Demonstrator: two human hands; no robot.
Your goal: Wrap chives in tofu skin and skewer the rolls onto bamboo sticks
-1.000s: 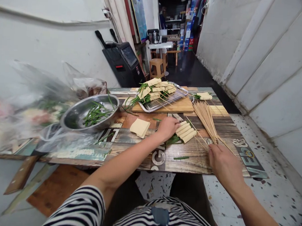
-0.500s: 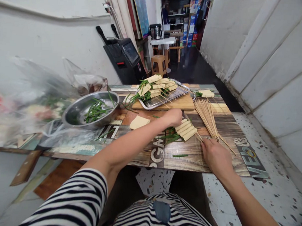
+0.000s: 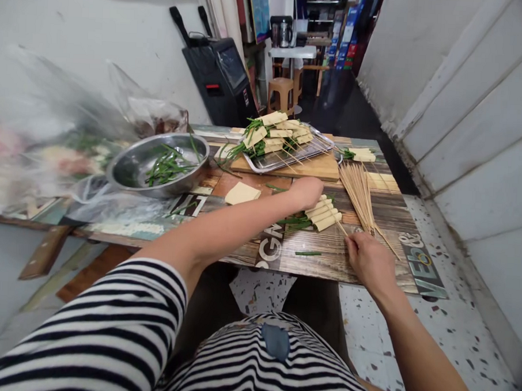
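Note:
A row of pale tofu-skin rolls (image 3: 324, 215) with green stalks sticking out lies on the table. My left hand (image 3: 308, 193) is closed at the row's far end, its fingertips hidden behind the hand. Pinched in my right hand (image 3: 368, 256) is a bamboo skewer (image 3: 342, 228), whose other end meets the nearest roll. Just beyond that hand lies a fan of loose bamboo skewers (image 3: 357, 194). Left of the rolls sits a stack of flat tofu-skin sheets (image 3: 242, 193). A cut green stalk (image 3: 308, 253) rests near the front edge.
Finished skewers (image 3: 274, 138) are piled on a metal tray (image 3: 262, 168) over a wooden board (image 3: 318, 168). Another skewered bundle (image 3: 361, 155) lies to its right. A steel bowl (image 3: 119, 172) holds green stalks. Plastic bags (image 3: 74, 124) and a wooden-handled knife (image 3: 46, 249) are at left.
The camera view has shifted, so the table sits a little higher in the picture. Both hands stay at the rolls, and the right still grips the skewer.

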